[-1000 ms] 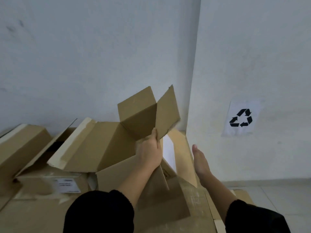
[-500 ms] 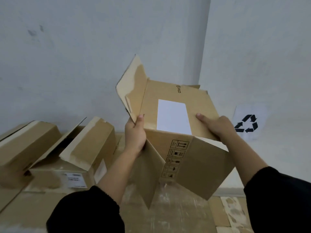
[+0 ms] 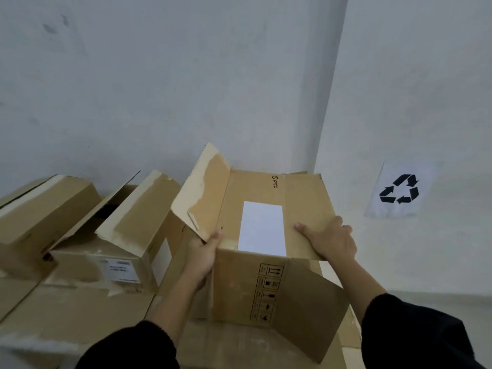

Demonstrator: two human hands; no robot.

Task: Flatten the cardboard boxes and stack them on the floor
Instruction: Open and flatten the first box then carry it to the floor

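Note:
I hold a brown cardboard box [image 3: 295, 296] with open flaps in front of me, its top panel bearing a white label and the print PICO. My left hand [image 3: 203, 253] grips the box's left edge, just under a raised flap with torn tape marks. My right hand [image 3: 330, 239] grips the right edge of the top panel, thumb on top. A loose flap hangs down at the lower right. Flattened cardboard [image 3: 74, 312] lies on the floor beneath and to the left.
Two more unflattened boxes stand at the left: one with an open lid and a label [image 3: 122, 251], another [image 3: 40, 217] beside the wall. The walls meet in a corner behind the box. A recycling sign [image 3: 400, 189] is stuck on the right wall.
The box came up off the pile; my right hand, free a second ago, took hold of its right edge. Since half a second ago the box has been lowered slightly and turned squarer to me.

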